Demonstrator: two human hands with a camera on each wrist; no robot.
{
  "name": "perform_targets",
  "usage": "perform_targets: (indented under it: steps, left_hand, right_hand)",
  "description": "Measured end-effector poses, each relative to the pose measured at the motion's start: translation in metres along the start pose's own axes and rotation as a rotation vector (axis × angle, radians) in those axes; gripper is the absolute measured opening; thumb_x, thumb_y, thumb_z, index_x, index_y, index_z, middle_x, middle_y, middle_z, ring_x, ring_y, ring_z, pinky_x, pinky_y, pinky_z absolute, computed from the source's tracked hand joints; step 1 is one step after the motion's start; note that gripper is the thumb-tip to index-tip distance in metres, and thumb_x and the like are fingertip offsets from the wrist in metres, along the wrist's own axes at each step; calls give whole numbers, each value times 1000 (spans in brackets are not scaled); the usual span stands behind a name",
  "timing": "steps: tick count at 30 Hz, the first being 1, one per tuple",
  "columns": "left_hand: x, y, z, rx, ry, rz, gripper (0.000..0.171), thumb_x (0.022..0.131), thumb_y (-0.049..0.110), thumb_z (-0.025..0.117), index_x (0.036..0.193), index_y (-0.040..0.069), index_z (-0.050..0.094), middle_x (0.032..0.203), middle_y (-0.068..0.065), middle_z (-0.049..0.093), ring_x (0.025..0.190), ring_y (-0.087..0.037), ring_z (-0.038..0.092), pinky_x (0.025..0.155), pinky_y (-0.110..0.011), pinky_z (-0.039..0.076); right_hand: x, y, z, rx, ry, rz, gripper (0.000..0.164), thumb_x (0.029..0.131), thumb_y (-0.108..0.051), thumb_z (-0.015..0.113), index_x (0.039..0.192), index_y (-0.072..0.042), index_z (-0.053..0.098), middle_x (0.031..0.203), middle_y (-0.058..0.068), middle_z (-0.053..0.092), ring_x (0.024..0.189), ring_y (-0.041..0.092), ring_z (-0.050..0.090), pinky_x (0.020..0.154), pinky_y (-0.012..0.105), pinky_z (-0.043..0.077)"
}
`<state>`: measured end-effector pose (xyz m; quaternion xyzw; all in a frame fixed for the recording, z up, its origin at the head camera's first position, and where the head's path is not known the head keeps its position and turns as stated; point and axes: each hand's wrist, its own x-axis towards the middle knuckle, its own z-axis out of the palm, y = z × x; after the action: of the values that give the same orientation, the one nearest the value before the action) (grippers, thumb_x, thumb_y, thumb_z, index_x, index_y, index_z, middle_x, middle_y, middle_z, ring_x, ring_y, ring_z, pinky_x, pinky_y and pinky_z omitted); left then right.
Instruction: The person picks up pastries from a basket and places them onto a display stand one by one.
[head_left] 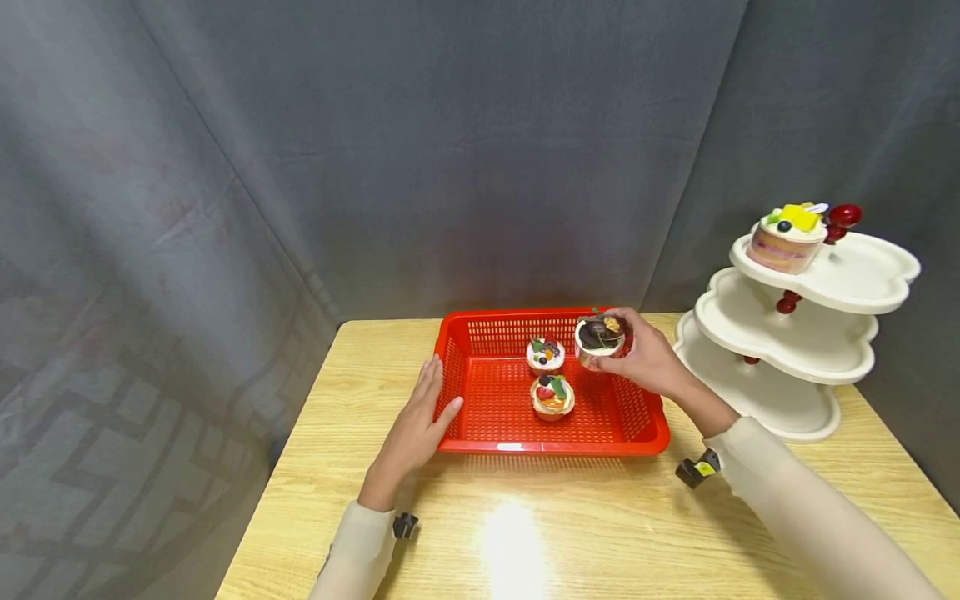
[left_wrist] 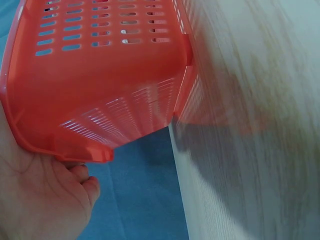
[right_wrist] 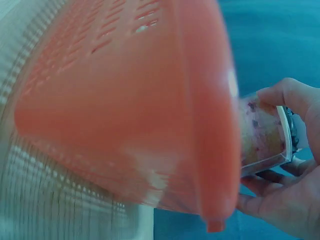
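Observation:
My right hand (head_left: 651, 357) grips a cup cake (head_left: 598, 343) with a dark chocolate topping over the right part of a red plastic basket (head_left: 480, 447). In the right wrist view, fingers and thumb wrap the cake's clear cup (right_wrist: 262, 132), partly hidden behind the basket rim. Inside the basket sit two small fruit tarts, one tart (head_left: 545, 357) farther back and another tart (head_left: 552, 398) nearer the front. At the basket's left side, my left hand (head_left: 420, 421) lies along the rim with fingers extended and thumb apart; the left wrist view shows the palm (left_wrist: 42, 195) against the rim.
On the right stands a white three-tier stand (head_left: 787, 329) with red knobs between its tiers. Its top tier carries a fruit-topped cup cake (head_left: 789, 237). A grey curtain (head_left: 487, 167) hangs behind the light wooden table (head_left: 585, 533).

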<state>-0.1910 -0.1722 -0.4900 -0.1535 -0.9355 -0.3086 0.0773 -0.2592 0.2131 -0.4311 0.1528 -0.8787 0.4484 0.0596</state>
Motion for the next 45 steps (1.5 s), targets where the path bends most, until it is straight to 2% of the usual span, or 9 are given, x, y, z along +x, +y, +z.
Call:
perform_targets:
  steps: [2, 5, 9, 16, 21, 27, 32, 38, 45]
  left_hand:
    - [0, 0, 0, 1, -1, 2, 76, 106, 46, 49, 162, 4, 18, 170, -6, 12, 156, -26, 10, 122, -51, 21]
    - [-1, 0, 0, 2, -8, -5, 77, 106, 46, 49, 162, 5, 17, 170, -5, 11, 157, -23, 8, 122, -50, 20]
    - [-1, 0, 0, -6, -11, -12, 74, 106, 41, 51, 162, 5, 18, 170, -5, 12, 157, -21, 7, 122, -50, 20]
    - [0, -1, 0, -3, -10, -4, 78, 105, 52, 45, 162, 6, 17, 171, -4, 11, 157, -24, 8, 121, -51, 21]
    - [0, 0, 0, -9, -4, 3, 77, 106, 49, 47, 162, 5, 17, 171, -5, 11, 157, -24, 8, 121, -52, 22]
    - [-1, 2, -1, -8, -2, -1, 76, 106, 45, 49, 162, 4, 19, 170, -6, 12, 156, -25, 9, 121, -50, 21]
    - [-2, 1, -1, -17, 11, 7, 75, 105, 41, 52, 161, 3, 19, 170, -8, 13, 156, -29, 11, 121, -53, 22]
    - [-2, 0, -2, -9, 8, 3, 80, 105, 54, 44, 162, 5, 18, 170, -6, 12, 156, -26, 10, 121, -52, 22]
    - [-1, 1, -2, -17, 7, 10, 80, 105, 53, 46, 162, 3, 19, 170, -7, 13, 156, -28, 11, 121, -52, 22]
  right_hand:
    - [-3, -1, -2, 36, 14, 11, 74, 75, -6, 87, 137, 2, 46, 127, 26, 59, 111, 39, 60, 95, 49, 50]
    - [-7, -4, -5, 85, 46, 28, 76, 76, -8, 87, 139, 1, 45, 130, 23, 58, 114, 34, 58, 91, 31, 52]
    - [-14, -9, -9, 113, 110, 27, 79, 77, -11, 88, 142, 1, 45, 131, 23, 57, 113, 29, 53, 79, 12, 44]
    - [-24, -21, -15, 177, 225, 14, 78, 78, -7, 87, 143, 0, 45, 132, 20, 57, 109, 13, 51, 83, 11, 46]
    - [-31, -25, -18, 205, 293, 27, 77, 78, -4, 86, 144, -1, 46, 130, 16, 57, 109, 4, 51, 84, 10, 44]
    - [-39, -27, -21, 247, 351, 56, 77, 79, -2, 85, 144, -1, 46, 127, 6, 56, 110, 4, 51, 87, 12, 43]
    - [-46, -32, -24, 277, 385, 78, 78, 78, -1, 85, 144, 0, 44, 129, 5, 54, 115, 6, 50, 91, 9, 43]
    - [-55, -33, -32, 241, 441, 146, 78, 79, -8, 87, 145, -3, 46, 132, 6, 55, 116, 6, 51, 91, 8, 43]
    - [-63, -32, -40, 295, 564, 147, 74, 75, 4, 86, 142, -5, 54, 119, -11, 60, 110, 5, 56, 89, 9, 45]
